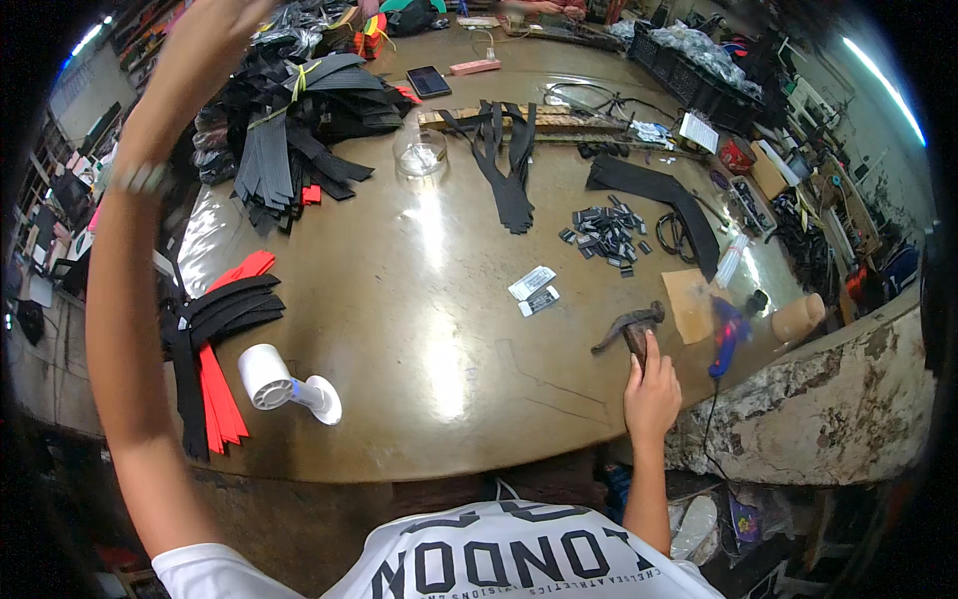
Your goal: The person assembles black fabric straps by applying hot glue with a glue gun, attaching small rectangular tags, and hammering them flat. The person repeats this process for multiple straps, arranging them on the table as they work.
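Note:
My right hand (654,397) is at the right front of the table, closed round the handle of a claw hammer (642,321). The hammer lies on the tabletop, its curved claw turned left, and one finger stretches along the handle. High at the upper left, my left hand (215,35) is raised, with its fingers cut off by the frame's edge. Beyond the hammer, two small printed packets (534,290) lie together. To its right are a tan sheet (689,304) and a blue-and-red glue gun (726,339) with a cord.
Black strap bundles (299,115) fill the far left; black and red straps (215,349) lie nearer, beside a white handheld fan (284,384). Small black pieces (609,235) are heaped at right, near a wide black strip (659,195). A phone (429,82) lies far back. Another person's hands (544,8) show there.

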`<state>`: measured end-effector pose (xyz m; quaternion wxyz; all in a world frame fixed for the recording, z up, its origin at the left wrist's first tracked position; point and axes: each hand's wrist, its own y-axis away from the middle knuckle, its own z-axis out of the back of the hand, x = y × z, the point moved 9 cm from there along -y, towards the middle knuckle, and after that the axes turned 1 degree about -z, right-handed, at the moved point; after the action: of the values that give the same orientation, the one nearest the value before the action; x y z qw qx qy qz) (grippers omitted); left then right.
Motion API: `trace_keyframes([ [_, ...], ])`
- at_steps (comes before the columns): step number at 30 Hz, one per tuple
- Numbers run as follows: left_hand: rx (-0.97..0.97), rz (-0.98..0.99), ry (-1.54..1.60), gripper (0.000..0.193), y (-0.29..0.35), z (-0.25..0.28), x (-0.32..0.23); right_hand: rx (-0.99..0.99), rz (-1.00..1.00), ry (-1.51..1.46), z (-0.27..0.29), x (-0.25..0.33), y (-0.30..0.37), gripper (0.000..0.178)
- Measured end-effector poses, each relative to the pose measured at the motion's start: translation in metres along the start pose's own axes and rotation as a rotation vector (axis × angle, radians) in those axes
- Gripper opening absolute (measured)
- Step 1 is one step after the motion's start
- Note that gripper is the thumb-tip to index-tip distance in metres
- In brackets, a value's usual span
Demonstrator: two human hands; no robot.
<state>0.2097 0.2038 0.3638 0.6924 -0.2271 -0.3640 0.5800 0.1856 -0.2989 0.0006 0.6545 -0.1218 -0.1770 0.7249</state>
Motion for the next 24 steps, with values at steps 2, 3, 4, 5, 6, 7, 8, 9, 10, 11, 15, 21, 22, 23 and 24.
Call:
trace_keyframes([
  [2,0.065,0.148,0.131,0.039,-0.049,-0.042,-0.051,-0.005,0.012,-0.008,0.0,0.0,0.0,0.05],
  [3,0.161,0.15,0.177,0.029,-0.065,-0.07,-0.081,-0.004,0.013,-0.004,-0.001,0.0,0.0,0.05],
  [4,0.102,0.12,0.22,0.048,-0.073,-0.092,-0.112,-0.004,0.022,0.002,-0.001,0.0,0.001,0.049],
  [5,0.223,0.132,0.185,0.034,-0.059,-0.131,-0.136,-0.005,0.029,0.005,-0.001,-0.001,0.001,0.049],
  [6,0.209,0.188,0.282,0.032,-0.042,-0.165,-0.16,-0.004,0.039,0.014,-0.001,0.0,0.001,0.048],
  [7,0.154,0.262,0.373,0.036,-0.015,-0.193,-0.181,-0.017,0.052,-0.008,0.0,0.0,0.001,0.048],
  [8,0.245,0.364,0.396,0.038,0.019,-0.233,-0.198,-0.006,0.047,-0.021,0.0,-0.001,0.001,0.048],
  [9,0.345,0.39,0.489,0.039,0.053,-0.268,-0.212,0.0,0.044,-0.026,0.0,-0.001,0.001,0.048],
  [10,0.451,0.54,0.497,0.042,0.089,-0.302,-0.219,-0.001,0.044,-0.029,0.0,-0.001,0.0,0.049],
  [11,0.522,0.619,0.507,0.042,0.117,-0.326,-0.227,-0.041,0.065,-0.035,0.004,0.001,0.001,0.05],
  [15,0.461,0.751,0.546,0.039,0.148,-0.354,-0.228,-0.011,0.055,-0.04,0.004,0.002,-0.001,0.051],
  [21,0.416,0.838,0.531,0.024,0.149,-0.354,-0.203,-0.041,0.043,-0.095,0.006,0.0,0.001,0.046],
  [22,0.435,0.827,0.56,0.024,0.15,-0.358,-0.201,-0.041,0.044,-0.103,0.004,0.0,0.002,0.046],
  [23,0.439,0.809,0.586,0.025,0.149,-0.359,-0.199,-0.045,0.043,-0.104,0.002,0.001,0.003,0.046],
  [24,0.448,0.804,0.591,0.026,0.149,-0.357,-0.194,-0.078,0.03,-0.086,0.003,-0.001,0.004,0.046],
])
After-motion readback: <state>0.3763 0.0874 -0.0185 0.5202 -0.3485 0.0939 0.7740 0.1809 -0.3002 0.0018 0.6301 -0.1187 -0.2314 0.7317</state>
